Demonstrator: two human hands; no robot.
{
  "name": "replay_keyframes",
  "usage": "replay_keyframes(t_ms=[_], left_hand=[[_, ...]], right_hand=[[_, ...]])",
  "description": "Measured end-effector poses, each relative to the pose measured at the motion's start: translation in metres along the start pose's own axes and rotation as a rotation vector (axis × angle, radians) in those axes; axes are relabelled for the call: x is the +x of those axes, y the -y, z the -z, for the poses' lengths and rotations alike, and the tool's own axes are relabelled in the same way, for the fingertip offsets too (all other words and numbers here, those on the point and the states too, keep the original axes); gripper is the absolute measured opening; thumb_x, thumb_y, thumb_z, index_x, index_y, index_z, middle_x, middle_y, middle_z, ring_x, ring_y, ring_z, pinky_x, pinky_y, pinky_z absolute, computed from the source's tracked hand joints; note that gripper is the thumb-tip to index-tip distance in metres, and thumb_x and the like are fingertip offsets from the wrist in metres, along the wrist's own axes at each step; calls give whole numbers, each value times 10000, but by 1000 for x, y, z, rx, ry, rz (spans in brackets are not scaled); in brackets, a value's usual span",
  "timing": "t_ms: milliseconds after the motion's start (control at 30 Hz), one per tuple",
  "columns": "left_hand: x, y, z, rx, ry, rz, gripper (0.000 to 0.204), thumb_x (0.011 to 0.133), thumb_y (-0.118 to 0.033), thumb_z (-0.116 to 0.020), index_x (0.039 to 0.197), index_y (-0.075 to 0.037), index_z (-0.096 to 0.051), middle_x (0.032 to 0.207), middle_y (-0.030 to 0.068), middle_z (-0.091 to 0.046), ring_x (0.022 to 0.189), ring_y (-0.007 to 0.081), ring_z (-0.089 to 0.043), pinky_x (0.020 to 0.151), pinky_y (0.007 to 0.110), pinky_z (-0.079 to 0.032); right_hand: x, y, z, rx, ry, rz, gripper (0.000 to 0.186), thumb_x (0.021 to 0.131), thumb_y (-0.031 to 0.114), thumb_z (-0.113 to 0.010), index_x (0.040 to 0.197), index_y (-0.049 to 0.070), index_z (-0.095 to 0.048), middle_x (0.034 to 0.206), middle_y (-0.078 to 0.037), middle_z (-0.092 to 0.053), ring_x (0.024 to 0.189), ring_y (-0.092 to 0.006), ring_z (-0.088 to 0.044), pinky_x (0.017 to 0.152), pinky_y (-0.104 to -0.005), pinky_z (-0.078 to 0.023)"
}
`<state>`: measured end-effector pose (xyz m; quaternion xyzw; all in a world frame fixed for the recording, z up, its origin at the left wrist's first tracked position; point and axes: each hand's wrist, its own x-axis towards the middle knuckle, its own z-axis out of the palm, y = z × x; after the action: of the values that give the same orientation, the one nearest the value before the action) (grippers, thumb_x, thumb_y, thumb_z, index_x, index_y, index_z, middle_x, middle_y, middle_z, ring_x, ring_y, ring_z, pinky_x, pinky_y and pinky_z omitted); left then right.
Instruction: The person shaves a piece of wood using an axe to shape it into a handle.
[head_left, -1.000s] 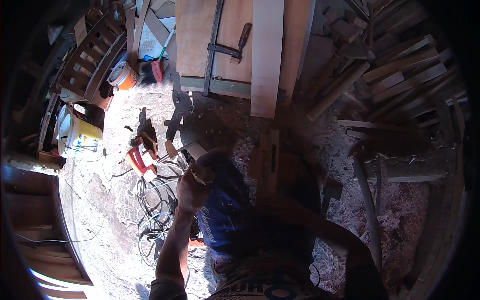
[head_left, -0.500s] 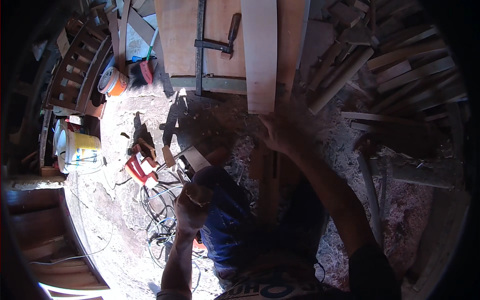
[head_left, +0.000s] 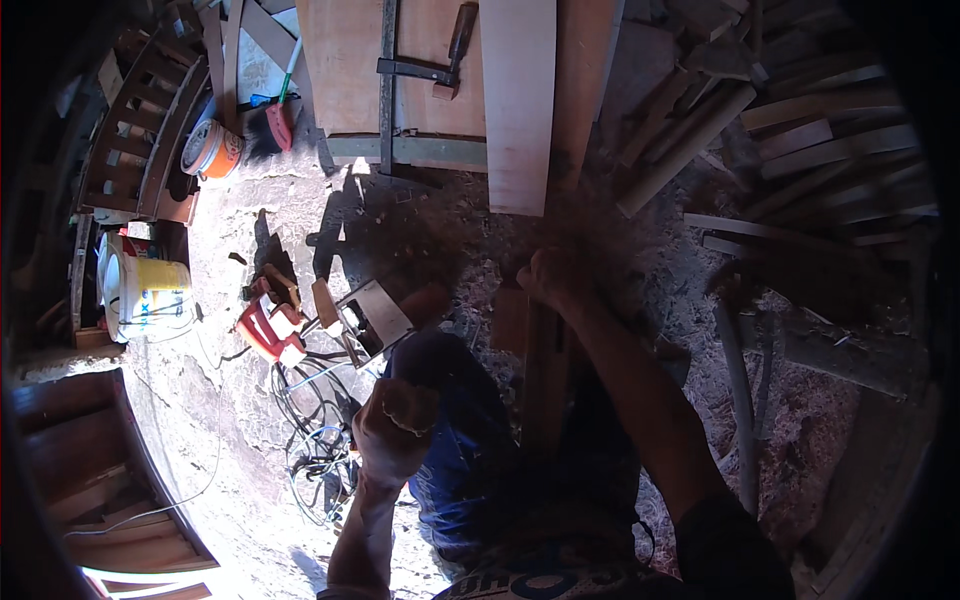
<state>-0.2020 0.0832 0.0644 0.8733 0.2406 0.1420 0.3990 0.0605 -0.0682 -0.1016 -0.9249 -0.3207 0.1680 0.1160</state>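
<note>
My left hand is closed above my left knee around a tan, rough-looking lump, whose kind I cannot make out. In front of me, my right hand is curled closed at the upper end of a dark upright wooden piece between my legs. Whether it grips the wood or something small is hidden. Just beyond that hand, a long pale plank lies on a wide wooden panel, its near end jutting past the panel's edge.
A bar clamp spans the panel. Left of my knee lie a red-handled tool, a metal-plated tool and tangled cables. Buckets and a slatted wooden frame stand left. Stacked offcuts fill the right.
My right hand has drawn back toward me from the plank's near end, and its fingers have curled in. My left hand, still closed on the lump, has shifted slightly right and lower.
</note>
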Motion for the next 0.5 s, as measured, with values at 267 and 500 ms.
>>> replay_keyframes(t_ms=[267,500], left_hand=[[-3,19,0,63,-9,-43,211,788,-113,-785,899,-89,-607,808,104,-700,763,282,-720,652,373,-540],[-16,27,4,21,-78,-49,252,812,-214,-780,949,-96,-604,829,154,-697,799,363,-707,668,432,-542]], right_hand=[[0,-14,-10,224,-145,93,295,773,359,-725,816,68,-739,868,-136,-687,939,-341,-647,907,-459,-490],[-67,-10,6,161,-635,377,505,828,219,-724,1252,-12,-580,1205,-229,-596,1092,-415,-585,971,-481,-467]])
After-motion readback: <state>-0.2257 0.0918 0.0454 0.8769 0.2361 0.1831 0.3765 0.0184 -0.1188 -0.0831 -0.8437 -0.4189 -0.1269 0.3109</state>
